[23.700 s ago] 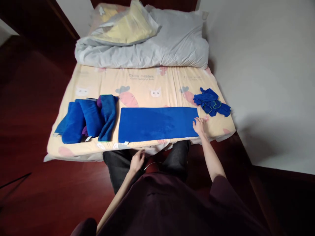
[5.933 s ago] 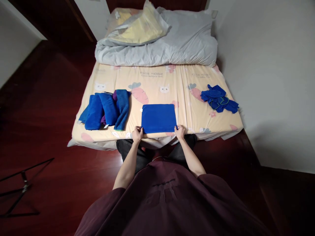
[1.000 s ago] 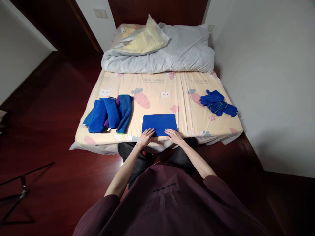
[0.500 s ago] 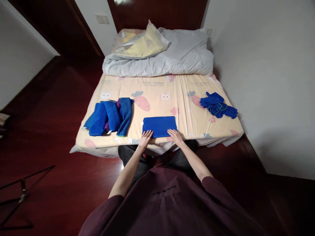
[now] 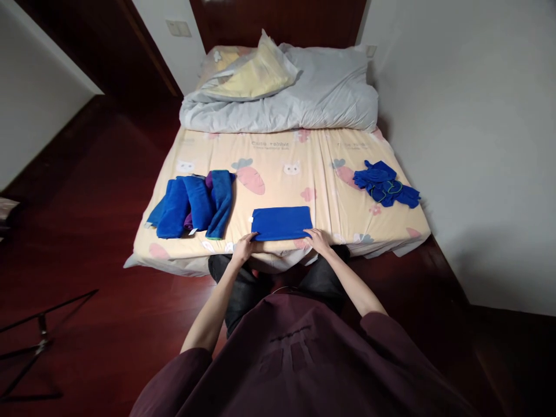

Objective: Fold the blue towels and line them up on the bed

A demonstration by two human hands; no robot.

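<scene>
A blue towel (image 5: pixel 282 222), folded into a flat rectangle, lies at the near edge of the bed with a small white tag at its left side. My left hand (image 5: pixel 244 245) grips its near left corner between thumb and fingers. At the near right corner, my right hand (image 5: pixel 319 240) pinches the cloth in the same way. The near edge of the towel looks slightly raised between both hands.
Several rolled or folded blue and purple towels (image 5: pixel 191 205) lie left on the bed (image 5: pixel 278 168). A crumpled blue cloth pile (image 5: pixel 386 184) sits right. A grey quilt (image 5: pixel 325 104) is bunched at the head. A black metal stand (image 5: pixel 41 341) stands on the floor at left.
Both hands have slid outward from lying flat on the towel to its near corners, where the fingers have closed on the edge. The other towels have stayed put.
</scene>
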